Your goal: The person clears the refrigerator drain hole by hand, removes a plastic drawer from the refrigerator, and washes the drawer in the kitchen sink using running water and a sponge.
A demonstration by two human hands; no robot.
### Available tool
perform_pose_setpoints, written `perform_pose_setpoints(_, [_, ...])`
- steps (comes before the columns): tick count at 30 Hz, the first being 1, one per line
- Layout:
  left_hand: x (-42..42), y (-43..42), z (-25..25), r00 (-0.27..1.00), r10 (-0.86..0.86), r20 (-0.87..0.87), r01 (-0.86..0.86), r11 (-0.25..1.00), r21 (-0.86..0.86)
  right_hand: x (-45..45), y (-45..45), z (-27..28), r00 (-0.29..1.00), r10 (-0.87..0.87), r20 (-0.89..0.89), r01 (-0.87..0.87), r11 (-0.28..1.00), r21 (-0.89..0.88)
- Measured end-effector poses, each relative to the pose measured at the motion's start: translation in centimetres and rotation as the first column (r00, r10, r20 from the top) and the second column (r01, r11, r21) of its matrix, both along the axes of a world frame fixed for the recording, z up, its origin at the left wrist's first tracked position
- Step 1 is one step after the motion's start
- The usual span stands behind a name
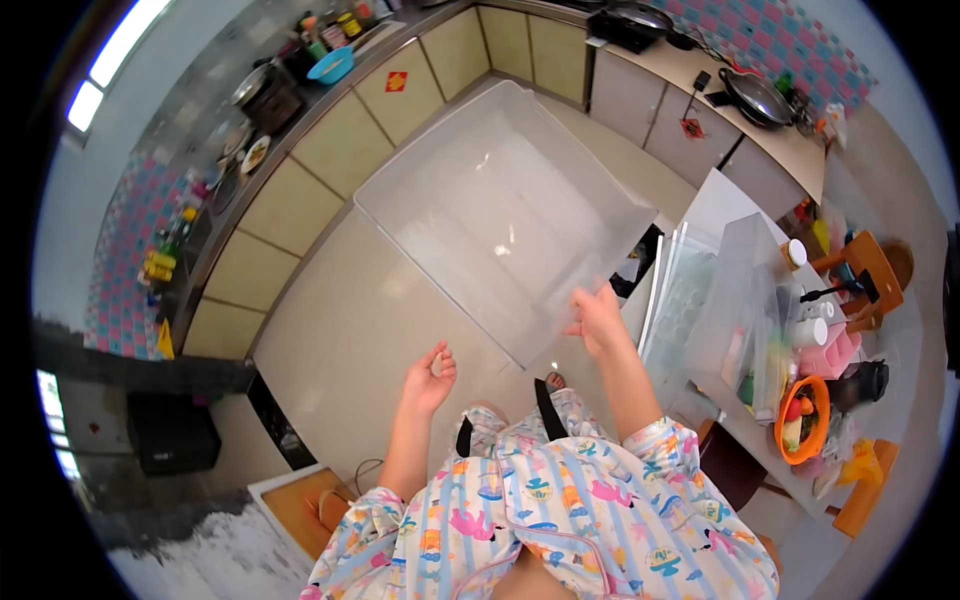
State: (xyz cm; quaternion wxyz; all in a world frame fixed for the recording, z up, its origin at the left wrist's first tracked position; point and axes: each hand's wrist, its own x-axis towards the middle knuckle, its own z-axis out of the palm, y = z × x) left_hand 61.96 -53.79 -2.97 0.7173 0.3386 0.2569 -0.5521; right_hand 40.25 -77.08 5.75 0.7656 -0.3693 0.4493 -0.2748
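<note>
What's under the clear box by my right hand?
Pale floor shows hazily through the clear box; finer detail is blurred, and your right hand hides a small part.

bin [510,200]: seen as clear, faintly grey | patterned top [570,510]: striped pale blue on white, overprinted with pink, orange, teal motifs | cabinet doors [340,145]: finished in pale yellow | wall tiles [760,45]: checked in pink and blue | tag [396,82]: coloured red, gold | basket [823,440]: coloured orange | bowl [331,66]: coloured blue

Black item [651,241] sits partly hidden by clear bin [480,200]; identity unclear. Yellow items [159,265] are too small to identify.
</note>
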Motion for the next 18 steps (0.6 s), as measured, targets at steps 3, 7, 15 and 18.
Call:
perform_pose_setpoints(3, [3.3,-6.9,-2.5,0.992,-0.130,-0.001,0.129,0.991,0.037,2.4,-5.8,-0.5,0.998,-0.062,-0.030,0.063,0.998,0.024])
perform_pose_setpoints(7, [7.5,-15.5,-6.4,0.944,-0.329,0.007,0.326,0.938,0.115,5.8,-11.6,0.0,0.984,-0.178,-0.026,0.178,0.984,-0.025])
perform_pose_setpoints(15, [8.9,-33.6,-10.7,0.719,-0.693,0.049,0.694,0.720,0.001,8.3,-21.7,1.4,0.892,-0.431,-0.135,0.411,0.899,-0.153])
perform_pose_setpoints(18, [6.7,-39.6,-11.7,0.662,-0.749,0.022,0.749,0.662,0.000,6.2,-24.9,1.8,0.855,-0.503,-0.125,0.479,0.859,-0.180])
